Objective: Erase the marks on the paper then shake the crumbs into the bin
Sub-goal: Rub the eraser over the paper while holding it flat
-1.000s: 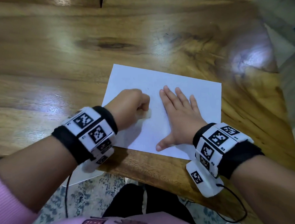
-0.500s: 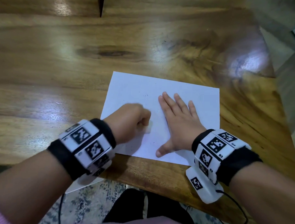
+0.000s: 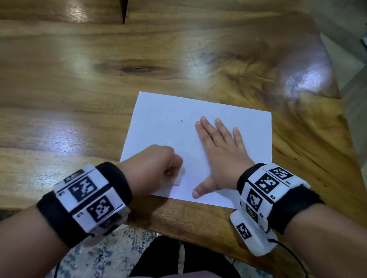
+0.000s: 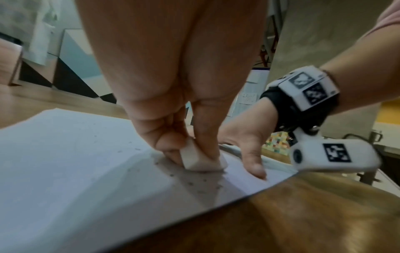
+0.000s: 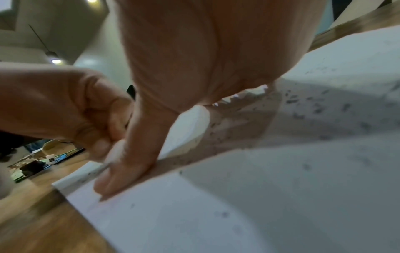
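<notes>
One sheet of paper on one bench, one white eraser on the paper, two hands on the paper, left hand, right hand, many dark crumbs scattered on the paper, two marker wristbands

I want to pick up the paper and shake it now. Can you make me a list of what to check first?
1. Eraser put down: not ok, left hand grips it.
2. Right hand off the paper: not ok, pressing flat.
3. Marks gone: cannot tell; specks near.
4. Crumbs on the sheet: ok.
5. Bin nearby: cannot tell, none in view.
</notes>
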Tool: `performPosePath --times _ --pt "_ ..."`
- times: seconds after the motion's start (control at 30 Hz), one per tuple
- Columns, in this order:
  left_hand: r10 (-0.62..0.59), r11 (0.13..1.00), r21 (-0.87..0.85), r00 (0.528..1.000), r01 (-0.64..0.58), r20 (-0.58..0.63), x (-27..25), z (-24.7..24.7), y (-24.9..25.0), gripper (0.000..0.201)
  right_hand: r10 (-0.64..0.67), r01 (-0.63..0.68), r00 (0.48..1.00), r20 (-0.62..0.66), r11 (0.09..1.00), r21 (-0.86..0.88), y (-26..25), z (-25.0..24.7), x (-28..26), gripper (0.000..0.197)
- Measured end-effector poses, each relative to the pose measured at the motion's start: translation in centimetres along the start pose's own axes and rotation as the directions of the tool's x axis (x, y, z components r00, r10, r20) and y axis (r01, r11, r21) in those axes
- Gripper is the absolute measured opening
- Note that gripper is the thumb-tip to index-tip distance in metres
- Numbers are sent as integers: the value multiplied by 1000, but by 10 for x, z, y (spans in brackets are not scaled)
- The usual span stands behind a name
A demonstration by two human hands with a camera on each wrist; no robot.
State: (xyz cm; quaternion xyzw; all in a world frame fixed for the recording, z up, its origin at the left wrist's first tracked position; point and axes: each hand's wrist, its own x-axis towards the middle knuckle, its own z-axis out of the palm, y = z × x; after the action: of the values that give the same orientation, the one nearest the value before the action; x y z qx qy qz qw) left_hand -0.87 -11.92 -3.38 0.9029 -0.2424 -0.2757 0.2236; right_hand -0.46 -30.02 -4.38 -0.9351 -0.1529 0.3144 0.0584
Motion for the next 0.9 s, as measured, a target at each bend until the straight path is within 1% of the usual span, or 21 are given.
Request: performPosePath --times 0.03,0.07,0.1,0.13,0.2,0.23,0.27,0.33,0.37,0.4,0.43,0.53,0.57,0.6,0.63,0.7,0.73,0.77,0.8,0.83,0.9 --pt "3 1000 2 1000 -3 23 0 0 -2 10 0 0 1000 2 1000 0 0 0 0 152" --pt "12 1000 6 1000 -12 14 3 -3 -4 10 0 0 1000 1 1000 0 0 0 0 152" --pt "16 1000 15 999 -16 -28 9 -7 -6 10 -1 1 1000 1 1000 1 0 0 0 152" --pt "3 1000 20 995 -1 -102 15 -10 -8 9 -3 3 1000 -1 1000 4 0 0 0 152" --pt "-58 998 8 971 62 -233 22 -16 -10 5 -2 2 1000 -7 1000 12 0 1 0 152" --pt "-68 997 11 969 73 -238 21 -17 -11 7 0 0 1000 -5 1000 14 0 1 0 152" --pt "-58 998 25 979 65 -194 16 -17 -11 12 -1 1 1000 0 1000 13 0 0 0 152" --pt "-42 998 38 998 43 -41 3 -13 -12 19 0 0 1000 9 1000 14 0 -1 0 152" --pt "-46 998 42 999 45 22 -1 -13 -13 20 0 0 1000 12 1000 16 -1 -1 0 152" --pt "-54 998 47 997 52 49 -1 -13 -14 22 1 -2 1000 11 1000 16 -1 -1 0 152" --pt "-57 997 55 998 55 36 1 -14 -15 22 2 -3 1000 10 1000 13 -1 -1 -1 152" --pt "-57 998 8 982 59 -181 16 -13 -15 12 3 -3 1000 11 1000 10 -1 -1 0 152" --pt "-57 998 -2 973 58 -225 17 -13 -14 11 2 -2 1000 10 1000 8 -1 -1 0 152" --pt "-50 999 -3 975 51 -217 15 -12 -14 12 1 -1 1000 11 1000 6 0 -1 0 152" --pt "-35 999 0 986 35 -161 10 -11 -15 15 2 -2 1000 12 1000 4 0 -1 0 152" --pt "-33 999 17 999 33 19 -1 -11 -15 20 6 -6 1000 14 1000 3 0 -1 0 152" --pt "-42 999 28 996 39 78 -4 -13 -15 22 8 -8 1000 15 1000 1 -1 -1 0 152" --pt "-47 998 37 995 44 93 -2 -15 -16 21 10 -10 1000 18 1000 -2 -1 -1 0 152" --pt "-50 997 58 997 46 66 4 -18 -17 19 11 -11 1000 19 1000 -7 -2 -2 0 152" --pt "-51 996 76 999 51 1 12 -20 -18 16 15 -15 1000 20 1000 -12 -3 -2 0 152" --pt "-51 995 76 981 66 -187 23 -22 -20 15 24 -24 999 24 1000 -20 -4 -4 0 152"
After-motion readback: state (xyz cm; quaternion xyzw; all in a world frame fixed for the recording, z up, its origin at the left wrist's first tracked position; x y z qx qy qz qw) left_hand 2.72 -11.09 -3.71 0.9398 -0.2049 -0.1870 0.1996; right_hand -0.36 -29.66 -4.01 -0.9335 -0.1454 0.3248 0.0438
